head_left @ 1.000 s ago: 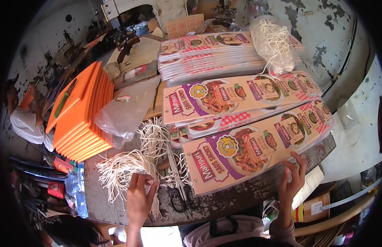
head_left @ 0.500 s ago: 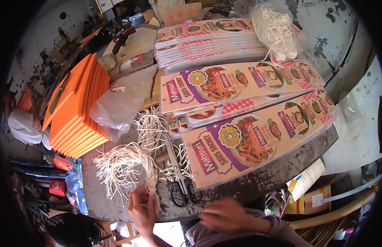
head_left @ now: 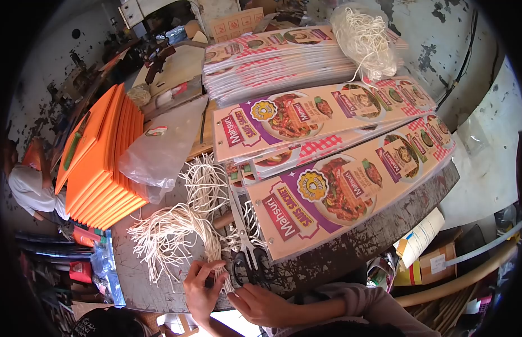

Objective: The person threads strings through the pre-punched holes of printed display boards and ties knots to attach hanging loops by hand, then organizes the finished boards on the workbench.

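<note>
A bundle of cream cords [head_left: 211, 238] lies on the dark worn table, its strands fanned out to the left and its gathered end near the front edge. Curled around that gathered end are the fingers of my left hand [head_left: 202, 292]. My right hand [head_left: 260, 306] is closed just beside it, fingertips at the tail of the cords; what they pinch is too small to make out. Black-handled scissors [head_left: 247, 253] rest just beyond my right hand, blades pointing away. More cord [head_left: 203, 180] lies behind the bundle, and some shows under the scissors.
Printed Mahsuri sheets [head_left: 339, 194] are stacked at right and behind. Orange folded pieces [head_left: 106, 163] stand at left beside a clear plastic bag [head_left: 159, 163]. A bag of cord [head_left: 366, 42] sits on the back stack. Another person [head_left: 33, 182] is at far left.
My right hand has moved left and closed near the cord end. My left hand stays at the bundle, slightly shifted. The view has tilted a little.
</note>
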A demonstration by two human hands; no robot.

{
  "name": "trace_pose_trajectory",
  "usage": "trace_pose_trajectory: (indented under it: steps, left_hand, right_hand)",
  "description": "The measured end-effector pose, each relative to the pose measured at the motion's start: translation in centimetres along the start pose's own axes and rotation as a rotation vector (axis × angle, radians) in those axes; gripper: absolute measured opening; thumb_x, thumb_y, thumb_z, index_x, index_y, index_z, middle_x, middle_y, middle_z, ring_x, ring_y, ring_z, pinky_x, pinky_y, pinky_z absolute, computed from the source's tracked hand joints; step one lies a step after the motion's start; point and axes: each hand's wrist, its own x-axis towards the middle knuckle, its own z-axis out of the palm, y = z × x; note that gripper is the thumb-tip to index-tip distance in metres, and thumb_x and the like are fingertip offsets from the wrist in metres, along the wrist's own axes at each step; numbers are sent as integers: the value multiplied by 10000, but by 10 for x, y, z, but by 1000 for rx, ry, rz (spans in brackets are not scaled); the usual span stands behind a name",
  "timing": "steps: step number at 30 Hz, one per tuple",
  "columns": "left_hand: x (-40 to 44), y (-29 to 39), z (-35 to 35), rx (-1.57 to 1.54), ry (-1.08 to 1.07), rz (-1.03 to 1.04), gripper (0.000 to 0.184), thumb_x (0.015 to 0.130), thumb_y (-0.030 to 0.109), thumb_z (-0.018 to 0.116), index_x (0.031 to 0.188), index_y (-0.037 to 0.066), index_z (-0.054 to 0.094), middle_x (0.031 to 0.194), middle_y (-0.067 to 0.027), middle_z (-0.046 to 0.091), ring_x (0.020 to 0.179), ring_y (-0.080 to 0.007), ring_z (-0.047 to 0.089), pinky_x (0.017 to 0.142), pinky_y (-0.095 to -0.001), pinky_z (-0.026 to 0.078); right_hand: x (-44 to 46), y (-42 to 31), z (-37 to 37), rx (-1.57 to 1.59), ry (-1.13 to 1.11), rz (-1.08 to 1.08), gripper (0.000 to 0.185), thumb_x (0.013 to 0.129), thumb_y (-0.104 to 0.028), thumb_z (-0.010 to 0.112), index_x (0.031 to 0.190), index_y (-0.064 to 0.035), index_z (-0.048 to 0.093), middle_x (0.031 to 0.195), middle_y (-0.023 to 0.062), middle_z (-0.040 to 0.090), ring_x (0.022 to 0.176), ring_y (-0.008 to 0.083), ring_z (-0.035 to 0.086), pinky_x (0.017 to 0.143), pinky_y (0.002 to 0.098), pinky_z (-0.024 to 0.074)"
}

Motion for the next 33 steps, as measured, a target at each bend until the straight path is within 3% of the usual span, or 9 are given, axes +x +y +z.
trace_pose_trajectory:
  steps: [13, 19, 22, 24, 26, 27, 28, 30, 33]
  left_hand:
    - [-1, 0, 8, -2, 91, -35, 247, 672, 8, 699, 897, 104, 658, 729, -67, 517, 565, -164, 538, 525, -292, 426]
    - [0, -1, 9, -13, 97, -41, 230, 680, 18, 699, 891, 99, 659, 729, -66, 519, 547, -157, 531, 519, -284, 422]
    - [1, 1, 9, 0, 105, -52, 215, 696, 25, 691, 896, 97, 659, 724, -66, 518, 540, -153, 528, 516, -278, 417]
    - [1, 2, 9, 14, 117, -56, 205, 707, 27, 684, 898, 96, 659, 721, -66, 517, 536, -151, 527, 514, -276, 414]
    - [1, 2, 10, -5, 139, -84, 185, 731, 27, 664, 902, 96, 659, 720, -67, 519, 549, -157, 532, 519, -282, 413]
    - [1, 0, 10, -4, 142, -85, 185, 731, 27, 664, 902, 96, 659, 720, -67, 519, 549, -157, 532, 519, -282, 413]
    - [0, -2, 11, 10, 146, -78, 180, 734, 30, 660, 901, 98, 659, 722, -69, 519, 558, -164, 535, 524, -284, 414]
    - [0, -4, 14, 11, 158, -77, 176, 738, 34, 656, 900, 101, 660, 724, -71, 519, 567, -171, 537, 530, -287, 416]
    - [3, -5, 16, 75, 161, -83, 179, 733, 53, 660, 902, 112, 658, 721, -73, 527, 577, -197, 537, 536, -304, 420]
  right_hand:
    - [8, 1, 1, -123, 19, -15, 215, 704, -177, 536, 855, -26, 556, 754, 26, 448, 728, 139, 449, 578, 253, 330]
    - [10, -2, -7, -192, -103, 127, 160, 704, -179, 540, 816, -65, 531, 793, 36, 467, 721, 141, 460, 593, 260, 339]
    - [10, 6, -13, 12, -15, 108, 119, 732, -148, 547, 808, -64, 510, 787, 35, 455, 742, 165, 456, 603, 276, 337]
    - [7, 15, -27, 601, 0, 60, 129, 744, -165, 534, 754, -48, 481, 729, 39, 399, 714, 203, 427, 634, 313, 346]
    - [-3, 41, -64, 982, -306, 34, 118, 852, -135, 525, 865, -22, 497, 851, 102, 473, 895, 251, 460, 747, 349, 379]
    - [-21, 50, -86, 982, -308, 30, 118, 852, -135, 525, 865, -22, 497, 851, 102, 473, 895, 251, 460, 747, 349, 379]
    - [-45, 60, -111, 1299, -120, 88, 140, 831, -151, 541, 830, -11, 524, 971, 177, 501, 952, 294, 486, 823, 390, 383]
    - [-79, 78, -137, 1546, 265, 54, 133, 846, -154, 503, 785, -36, 498, 815, 141, 501, 788, 256, 502, 792, 405, 409]
    - [-128, 94, -177, 1619, 749, -86, 122, 879, -129, 432, 791, -45, 439, 650, 84, 477, 566, 180, 491, 747, 394, 426]
